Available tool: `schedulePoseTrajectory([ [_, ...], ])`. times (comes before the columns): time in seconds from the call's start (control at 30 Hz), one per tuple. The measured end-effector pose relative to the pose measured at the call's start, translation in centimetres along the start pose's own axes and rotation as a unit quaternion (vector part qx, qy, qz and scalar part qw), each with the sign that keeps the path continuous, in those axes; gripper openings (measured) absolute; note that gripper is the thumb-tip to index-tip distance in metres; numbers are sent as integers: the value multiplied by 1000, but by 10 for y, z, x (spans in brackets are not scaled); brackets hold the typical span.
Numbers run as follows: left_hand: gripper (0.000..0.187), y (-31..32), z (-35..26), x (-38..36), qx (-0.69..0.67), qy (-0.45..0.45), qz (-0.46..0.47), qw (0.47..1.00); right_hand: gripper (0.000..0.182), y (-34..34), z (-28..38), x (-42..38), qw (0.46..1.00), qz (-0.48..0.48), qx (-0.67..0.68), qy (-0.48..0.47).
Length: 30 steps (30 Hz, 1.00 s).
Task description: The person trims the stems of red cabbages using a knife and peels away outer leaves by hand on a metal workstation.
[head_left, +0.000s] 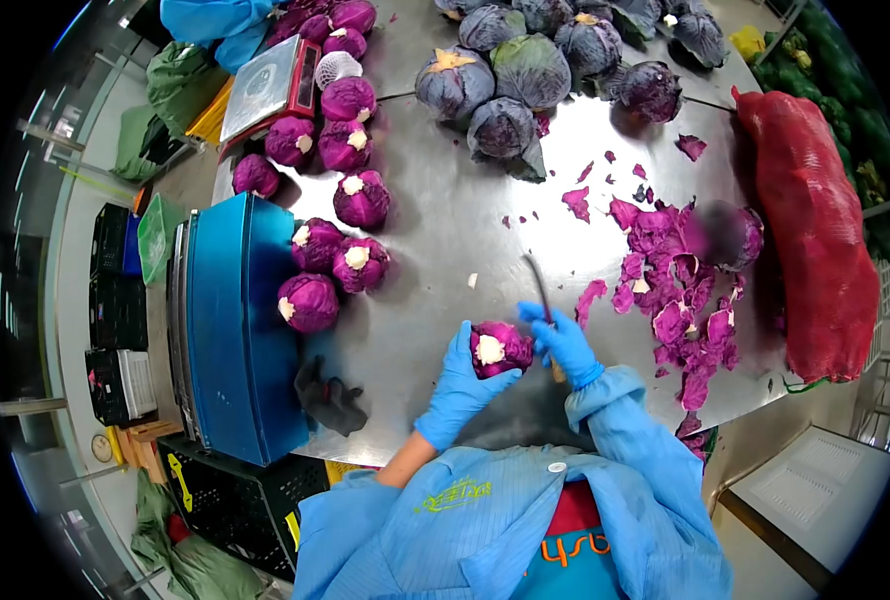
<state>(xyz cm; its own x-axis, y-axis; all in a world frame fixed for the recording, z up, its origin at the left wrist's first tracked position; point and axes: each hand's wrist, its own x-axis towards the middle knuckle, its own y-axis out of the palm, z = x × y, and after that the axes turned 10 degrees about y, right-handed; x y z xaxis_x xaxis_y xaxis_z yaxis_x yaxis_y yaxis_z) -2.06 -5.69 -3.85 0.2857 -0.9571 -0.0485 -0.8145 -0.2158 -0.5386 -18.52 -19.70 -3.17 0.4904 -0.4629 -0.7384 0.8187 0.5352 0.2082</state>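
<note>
My left hand, in a blue glove, is wrapped round a red cabbage whose pale cut stem faces up. Close by on the right, my gloved right hand grips a knife with its dark, thin blade pointing up and away from me. The blade stands apart from the cabbage. A small pale scrap lies on the metal table beyond my hands. Trimmed purple cabbages with white stems sit to the left of them.
Untrimmed dark cabbages crowd the far side. Peeled leaves pile up at the right, beside a full red mesh sack. On the left stand a scale and a blue box, with a dark crumpled item near it.
</note>
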Motion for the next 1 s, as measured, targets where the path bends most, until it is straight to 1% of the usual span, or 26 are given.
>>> schedulePoseTrajectory([
  [0.03,116,4,-2,-1,5,5,-19,1000,43,-3,-3,11,998,-42,12,-45],
  [0.13,115,5,-12,5,11,31,-5,999,44,-38,-9,45,978,-130,101,-125],
  [0.2,116,4,-14,10,28,63,1,998,45,-60,-8,42,929,-181,253,-199],
  [0.27,116,0,-26,16,25,84,6,996,46,-121,-43,53,877,-203,335,-279],
  [0.33,116,1,-17,17,-64,49,23,996,45,-153,-60,21,835,-287,342,-322],
  [0.37,115,4,-11,17,-114,34,34,992,46,-162,-65,8,821,-372,325,-285],
  [0.4,113,6,-4,16,-115,40,29,992,47,-181,-81,-2,832,-404,295,-239],
  [0.47,113,0,-8,18,-125,17,31,992,45,-170,-66,-32,864,-417,181,-216],
  [0.5,113,1,-6,16,-133,15,23,991,42,-151,-52,-37,844,-452,110,-267],
  [0.53,114,3,-2,18,-138,13,21,990,41,-157,-44,-36,810,-479,-121,-316],
  [0.57,114,3,-3,20,-140,2,23,990,46,-155,-17,-37,769,-444,-249,-386],
  [0.6,114,1,-6,19,-140,-10,29,990,47,-151,10,-35,714,-448,-376,-385],
  [0.63,114,0,-10,23,-149,-23,33,988,45,-151,43,-32,689,-420,-435,-400],
  [0.67,114,0,-15,27,-158,-35,37,986,41,-167,56,-4,659,-435,-479,-385],
  [0.7,114,0,-17,28,-164,-50,42,984,43,-175,69,13,662,-436,-521,-316],
  [0.73,115,1,-16,21,-185,-60,44,980,48,-178,79,23,685,-432,-552,-195],
  [0.77,115,6,-7,23,-166,-41,45,984,51,-186,96,31,695,-434,-562,-112],
  [0.8,115,9,-1,26,-145,-23,44,988,54,-192,112,33,716,-439,-542,-26],
  [0.87,114,8,-17,21,-152,-30,38,987,57,-199,103,34,726,-481,-492,14],
  [0.9,112,9,-18,22,-128,-17,36,991,60,-194,106,21,749,-464,-471,41],
  [1.0,111,11,-23,16,-95,-14,27,995,61,-186,77,-2,751,-480,-446,84],
])
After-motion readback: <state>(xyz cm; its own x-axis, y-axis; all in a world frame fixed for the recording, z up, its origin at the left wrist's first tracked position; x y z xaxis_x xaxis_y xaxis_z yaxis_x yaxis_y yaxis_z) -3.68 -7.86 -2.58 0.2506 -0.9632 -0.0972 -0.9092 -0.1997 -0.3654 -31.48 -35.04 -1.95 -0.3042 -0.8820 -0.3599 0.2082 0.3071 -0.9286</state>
